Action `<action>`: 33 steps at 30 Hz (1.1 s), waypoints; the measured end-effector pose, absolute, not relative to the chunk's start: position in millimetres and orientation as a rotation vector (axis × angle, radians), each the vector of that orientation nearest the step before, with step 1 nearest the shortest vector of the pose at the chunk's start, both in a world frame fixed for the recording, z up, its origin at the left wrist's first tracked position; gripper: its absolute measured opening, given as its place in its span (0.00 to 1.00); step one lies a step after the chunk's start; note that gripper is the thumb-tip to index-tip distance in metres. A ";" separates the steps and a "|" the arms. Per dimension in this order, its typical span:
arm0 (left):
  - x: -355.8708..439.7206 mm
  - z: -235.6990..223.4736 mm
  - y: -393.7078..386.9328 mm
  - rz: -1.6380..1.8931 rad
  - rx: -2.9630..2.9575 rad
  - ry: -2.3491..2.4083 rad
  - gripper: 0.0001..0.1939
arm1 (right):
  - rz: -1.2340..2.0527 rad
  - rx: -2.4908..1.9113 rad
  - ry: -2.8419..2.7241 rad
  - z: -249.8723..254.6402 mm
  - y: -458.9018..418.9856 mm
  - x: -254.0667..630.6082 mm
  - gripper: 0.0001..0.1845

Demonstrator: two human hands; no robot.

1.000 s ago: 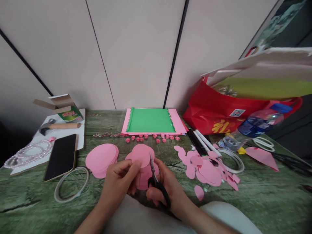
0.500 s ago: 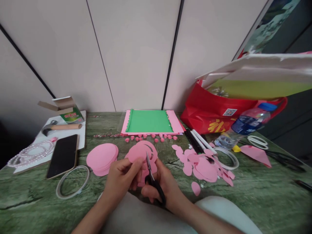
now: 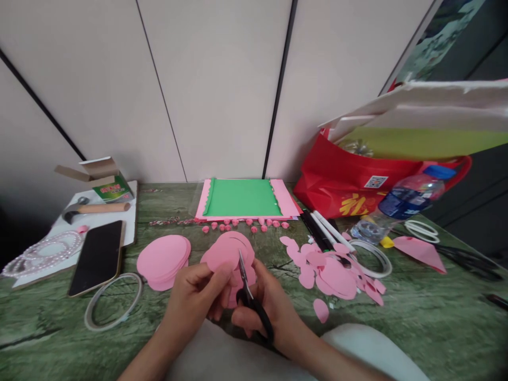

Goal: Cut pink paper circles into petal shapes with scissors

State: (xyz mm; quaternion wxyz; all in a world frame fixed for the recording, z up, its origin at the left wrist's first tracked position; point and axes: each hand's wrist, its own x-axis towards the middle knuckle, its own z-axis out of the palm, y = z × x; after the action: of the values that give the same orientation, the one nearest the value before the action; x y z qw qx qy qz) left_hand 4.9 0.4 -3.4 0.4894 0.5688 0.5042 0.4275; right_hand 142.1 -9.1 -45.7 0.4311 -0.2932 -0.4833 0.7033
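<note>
the left hand [image 3: 198, 291], at the lower centre of the frame, has its grip clamped on a round piece of pink paper [image 3: 223, 255], thumb on top at the near edge. most of the paper reaches out beyond the fingertips, toward the centre of the frame. the right hand [image 3: 270, 304], just right of it, has its grip closed around the black handles of a pair of scissors [image 3: 262, 317]; the blades point up the frame and lie against the right side of the paper. whether the blades are fully together, i cannot tell. more pink paper shows behind the held piece, and a narrow curved gap runs near its upper right; exactly where one layer ends is hard to make out.

left of the hands, a stack of pink paper circles [image 3: 164, 256] lies on the green bench [image 3: 428, 323], near the left hand but apart from it. right of the hands lies a loose heap of pink paper scraps [image 3: 337, 278]. above the held paper, small pink paper rolls [image 3: 227, 227] sit in rough rows before a green sheet [image 3: 242, 197].
</note>
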 end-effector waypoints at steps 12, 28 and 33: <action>2.8 -5.9 0.2 1.074 1.338 1.213 0.18 | 1.767 -0.745 -1.207 -45.4 -9.2 142.3 0.39; 3.3 -0.7 -0.6 1.127 1.529 1.290 0.16 | 1.775 -0.739 -1.192 -47.4 -10.2 144.3 0.41; 2.5 -2.1 -1.1 1.121 1.606 1.312 0.16 | 1.765 -0.761 -1.158 -48.8 -9.1 142.8 0.45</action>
State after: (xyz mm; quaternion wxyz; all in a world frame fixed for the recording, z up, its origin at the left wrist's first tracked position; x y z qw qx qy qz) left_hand 2.5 -1.1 -2.1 0.3822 0.6295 0.5144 0.4394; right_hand 142.8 -9.1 -48.8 0.4338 -0.3056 -0.4651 0.7086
